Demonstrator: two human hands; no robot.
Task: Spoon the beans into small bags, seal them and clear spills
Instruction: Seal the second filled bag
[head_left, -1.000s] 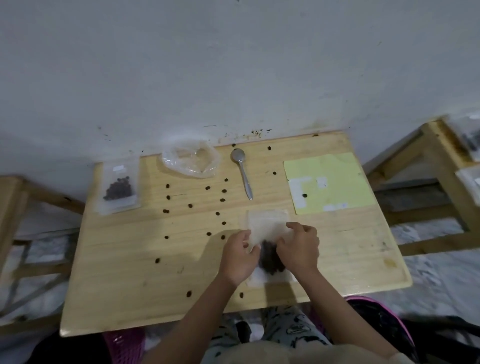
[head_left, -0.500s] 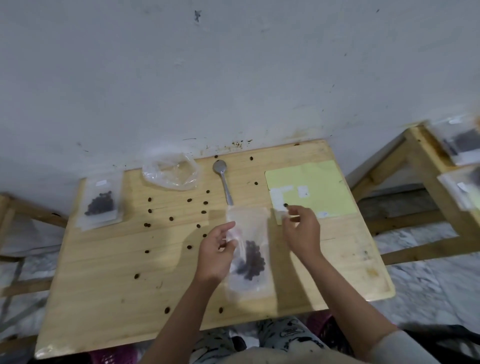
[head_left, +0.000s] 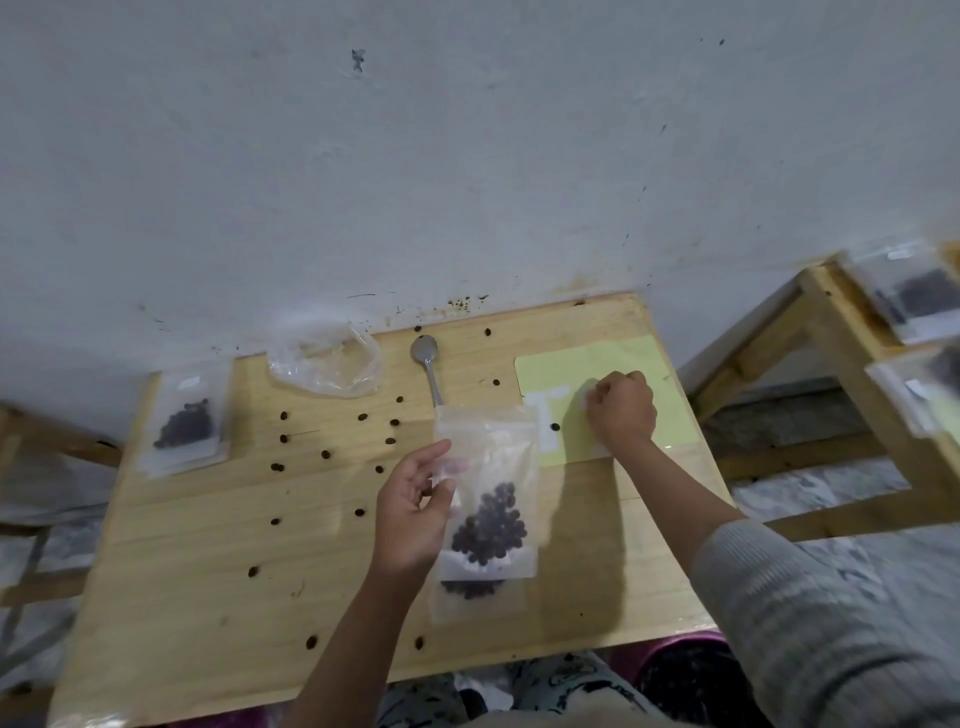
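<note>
Bagging partly done, spills still uncleared.
Left hand (head_left: 415, 512) pinching filled bag (head_left: 485, 499); right hand (head_left: 621, 410), fingers curled on label sheet (head_left: 597, 395); loose beans (head_left: 325, 454) scattered across worktop (head_left: 208, 597).

One second ago I had both hands closed together on the small clear plastic bag of dark beans (head_left: 485, 499), low on the pale wooden table (head_left: 208, 597) near its front edge. I now record the hands well apart. My left hand (head_left: 415, 506) alone pinches the bag by its left edge and has raised it upright off the table, beans settled at the bottom, at centre frame. My right hand (head_left: 621, 410) has left the bag and travelled to the right of centre; its curled fingers now rest on the yellow-green sheet with white labels (head_left: 613, 358). Half a second ago that hand was only arriving at the sheet's lower-left corner.
</note>
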